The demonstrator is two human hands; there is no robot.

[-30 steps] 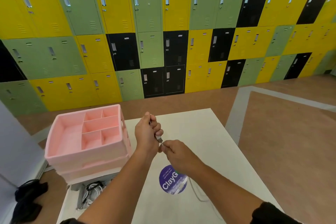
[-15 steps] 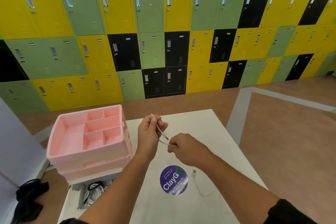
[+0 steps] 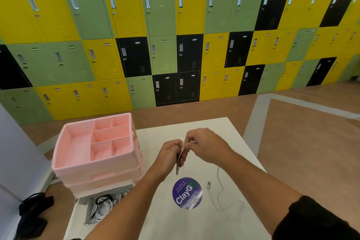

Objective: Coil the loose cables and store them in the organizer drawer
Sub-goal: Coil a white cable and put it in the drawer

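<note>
Together, left hand [image 3: 170, 155] and right hand [image 3: 207, 146] pinch the white cable [image 3: 177, 169] — each grip curled tight on it.

Head view looks forward-down, seemingly close over the table [image 3: 175, 226].

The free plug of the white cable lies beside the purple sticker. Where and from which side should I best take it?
Probably pinch the plug across its long sides, coming down from above with the right hand, which is on that side. It lies flat on the table, right of the sticker, and its stiff body holds better than the thin cord.
</note>
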